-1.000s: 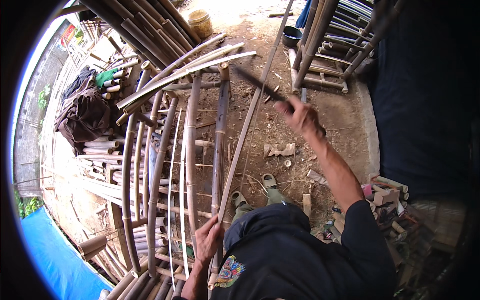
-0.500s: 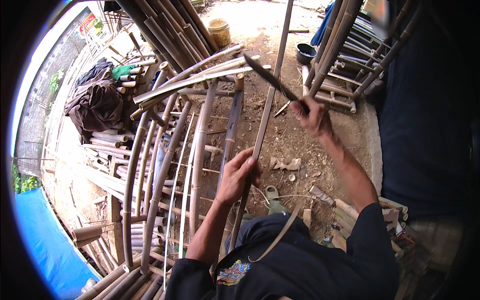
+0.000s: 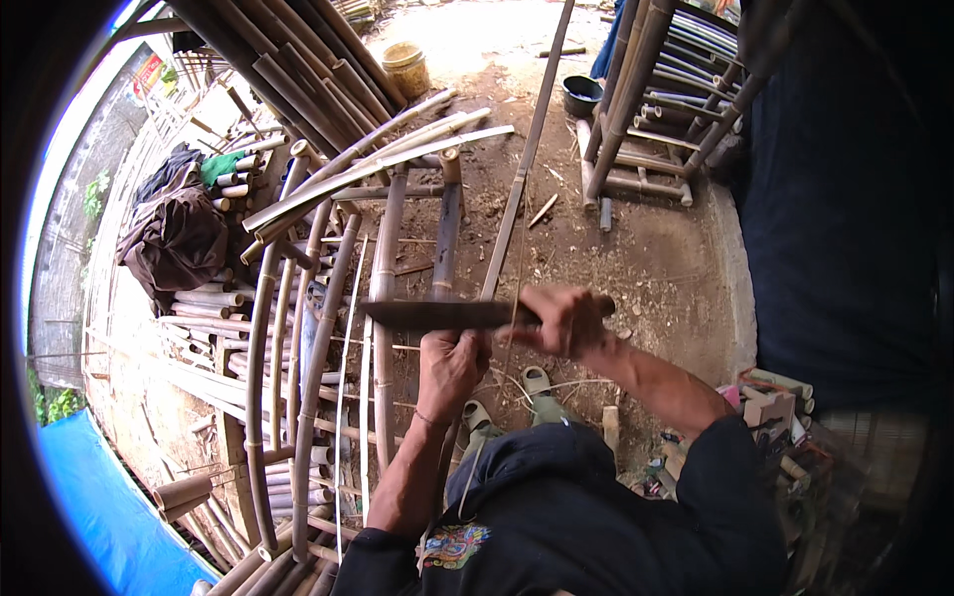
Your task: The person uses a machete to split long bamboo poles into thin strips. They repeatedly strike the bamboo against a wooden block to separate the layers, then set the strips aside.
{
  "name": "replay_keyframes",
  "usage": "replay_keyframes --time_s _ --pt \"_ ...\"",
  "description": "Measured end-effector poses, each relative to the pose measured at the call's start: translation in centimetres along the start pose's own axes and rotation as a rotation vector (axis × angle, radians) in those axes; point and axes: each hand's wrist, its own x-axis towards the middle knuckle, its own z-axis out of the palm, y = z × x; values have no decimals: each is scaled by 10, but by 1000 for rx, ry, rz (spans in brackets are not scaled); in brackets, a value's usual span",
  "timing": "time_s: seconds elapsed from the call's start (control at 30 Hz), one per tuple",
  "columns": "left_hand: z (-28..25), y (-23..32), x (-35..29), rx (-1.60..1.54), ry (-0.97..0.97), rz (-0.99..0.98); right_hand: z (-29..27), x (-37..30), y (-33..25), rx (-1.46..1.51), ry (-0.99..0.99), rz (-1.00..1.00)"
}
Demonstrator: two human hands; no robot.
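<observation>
A long bamboo strip point(image 3: 514, 204) runs from the top of the view down toward my lap. My left hand point(image 3: 453, 372) is closed around it at about waist height. My right hand point(image 3: 564, 323), slightly blurred, is wrapped around the handle of a machete point(image 3: 427, 316). Its dark blade lies crosswise over the strip, just above my left hand, with the tip pointing left. Beside the strip, a thin bamboo sliver hangs past the blade and my right fingers. Below my left hand the strip is partly hidden by my arm.
A bamboo frame point(image 3: 388, 238) stands at my left with split bamboo pieces point(image 3: 397, 157) across its top. Bamboo poles point(image 3: 288, 60) lean behind it. Farther off are a yellowish bucket point(image 3: 405, 70), a black basin point(image 3: 581, 95) and another bamboo frame point(image 3: 641, 164). Offcuts lie at lower right.
My right hand has brought the machete down and left, from raised and angled to lying across the strip by my left hand. The view has shifted slightly.
</observation>
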Motion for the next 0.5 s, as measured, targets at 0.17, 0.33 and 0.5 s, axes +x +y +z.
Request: replay_keyframes --time_s 0.17,0.33,0.5 --pt "-3 -16 -18 -26 38 -65 -11 13 36 12 -39 235" --pt "-7 -21 -38 67 37 -69 -7 15 70 21 2 301" --pt "-13 -27 -34 105 11 -67 -1 7 39 -27 63 25"
